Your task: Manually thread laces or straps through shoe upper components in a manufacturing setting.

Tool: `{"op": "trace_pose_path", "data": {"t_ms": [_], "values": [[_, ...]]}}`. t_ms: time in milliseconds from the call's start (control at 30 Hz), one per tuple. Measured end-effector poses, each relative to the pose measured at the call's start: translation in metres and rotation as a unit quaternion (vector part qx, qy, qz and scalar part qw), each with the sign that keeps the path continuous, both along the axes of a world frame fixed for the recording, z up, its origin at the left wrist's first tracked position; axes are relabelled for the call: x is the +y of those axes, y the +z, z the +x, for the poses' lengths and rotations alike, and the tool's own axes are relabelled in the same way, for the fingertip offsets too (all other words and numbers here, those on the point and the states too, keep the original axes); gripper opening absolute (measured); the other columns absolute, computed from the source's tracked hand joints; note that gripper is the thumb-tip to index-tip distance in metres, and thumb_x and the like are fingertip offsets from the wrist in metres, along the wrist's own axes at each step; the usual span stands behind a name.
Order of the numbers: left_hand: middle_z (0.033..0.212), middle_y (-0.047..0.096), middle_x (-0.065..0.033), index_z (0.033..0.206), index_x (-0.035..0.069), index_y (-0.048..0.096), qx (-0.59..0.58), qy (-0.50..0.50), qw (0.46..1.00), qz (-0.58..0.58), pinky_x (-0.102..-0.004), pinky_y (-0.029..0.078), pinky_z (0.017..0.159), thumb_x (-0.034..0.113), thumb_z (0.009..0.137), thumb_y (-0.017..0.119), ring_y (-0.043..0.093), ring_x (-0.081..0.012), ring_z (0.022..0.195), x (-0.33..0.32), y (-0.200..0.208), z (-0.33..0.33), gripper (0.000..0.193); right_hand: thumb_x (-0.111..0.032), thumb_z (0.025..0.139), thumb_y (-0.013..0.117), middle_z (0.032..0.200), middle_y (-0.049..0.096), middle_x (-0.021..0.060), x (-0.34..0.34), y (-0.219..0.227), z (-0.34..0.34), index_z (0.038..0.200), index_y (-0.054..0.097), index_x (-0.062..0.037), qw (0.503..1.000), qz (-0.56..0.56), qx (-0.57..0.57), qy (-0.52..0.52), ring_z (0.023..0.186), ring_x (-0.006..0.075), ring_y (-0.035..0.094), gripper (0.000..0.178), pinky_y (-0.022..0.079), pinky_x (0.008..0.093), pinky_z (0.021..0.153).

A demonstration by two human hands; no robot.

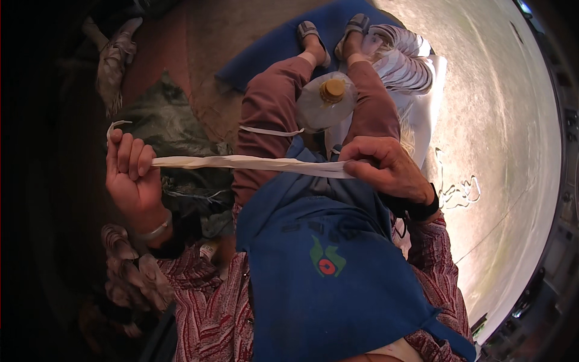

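The left hand (134, 172), its fingers curled into the palm, closes on one end of a pale strip (253, 163), a loose white tail poking up above the knuckles. At the other end, the right hand (389, 169) clamps the strip between thumb and bent forefinger, the remaining fingers folded in. The strip runs nearly level between the two well-separated hands, across the seated person's lap, twisted along much of its length and flatter and whiter toward the right hand.

A bracelet (161, 229) circles the left wrist and a black band (427, 208) the right, above striped red sleeves (446, 253). Below the strip spreads a blue apron (350, 301) bearing a green and red emblem. A second, shorter strip (271, 131) lies across the left leg of the brownish-red trousers (271, 93).

Between the legs stands a clear bottle (310, 111) with a yellow cap (332, 91). Beyond it, feet in sandals (309, 28) rest on a blue mat (259, 57), with a striped bundle (407, 66) beside the right foot. Dark green sheeting (175, 120) lies to the left; to the right, white strings (461, 196) lie tangled on the sunlit floor (506, 120).
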State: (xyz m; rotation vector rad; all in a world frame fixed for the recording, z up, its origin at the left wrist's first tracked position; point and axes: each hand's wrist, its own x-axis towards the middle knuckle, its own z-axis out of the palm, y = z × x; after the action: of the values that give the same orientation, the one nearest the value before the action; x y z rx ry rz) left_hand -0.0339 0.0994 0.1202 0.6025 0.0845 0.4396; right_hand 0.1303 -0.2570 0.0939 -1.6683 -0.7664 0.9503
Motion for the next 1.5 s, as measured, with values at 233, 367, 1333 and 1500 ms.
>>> {"op": "trace_pose_path", "data": {"t_ms": [233,367,1333,1500], "values": [[0.062,0.031,0.0008,0.101,-0.001,0.050,0.053,0.067,0.996,-0.038,-0.0269,0.036,0.055,0.015,0.104,0.032,0.031,-0.0092,0.052,-0.009,-0.020,-0.002,0.024,-0.004,0.085,0.055,0.069,0.057,-0.0005,-0.038,0.005,0.005,0.086,0.060,0.0013,0.987,-0.086,0.100,-0.091,0.066,0.0042,0.053,0.008,0.040,0.0216,0.054],[0.060,0.030,0.0014,0.097,0.000,0.048,0.026,0.057,0.996,-0.067,-0.0246,0.032,0.049,0.015,0.104,0.031,0.028,-0.0082,0.049,0.003,-0.031,-0.012,0.024,0.000,0.085,0.049,0.077,0.061,0.0031,-0.067,0.003,0.004,0.089,0.059,-0.0001,0.973,-0.169,-0.098,-0.122,0.061,0.0058,0.052,0.011,0.042,0.0221,0.053],[0.064,0.029,0.0019,0.097,-0.001,0.047,0.132,0.185,0.968,0.105,-0.0221,0.026,0.046,0.013,0.103,0.035,0.026,-0.0069,0.050,0.066,-0.014,-0.095,0.019,-0.017,0.095,0.052,0.070,0.058,-0.0009,-0.010,-0.084,0.015,0.116,0.061,-0.0031,0.988,-0.070,0.088,-0.104,0.065,0.0062,0.055,0.027,0.047,0.0215,0.060],[0.065,0.030,0.0022,0.097,0.000,0.049,0.128,0.246,0.953,0.121,-0.0218,0.028,0.047,0.014,0.104,0.036,0.027,-0.0067,0.051,0.074,-0.013,-0.114,0.020,-0.011,0.087,0.052,0.085,0.061,0.0281,0.073,-0.157,-0.001,0.126,0.045,-0.0011,0.988,-0.124,-0.088,0.010,0.077,0.0463,0.060,0.041,0.048,0.0451,0.073]]}}
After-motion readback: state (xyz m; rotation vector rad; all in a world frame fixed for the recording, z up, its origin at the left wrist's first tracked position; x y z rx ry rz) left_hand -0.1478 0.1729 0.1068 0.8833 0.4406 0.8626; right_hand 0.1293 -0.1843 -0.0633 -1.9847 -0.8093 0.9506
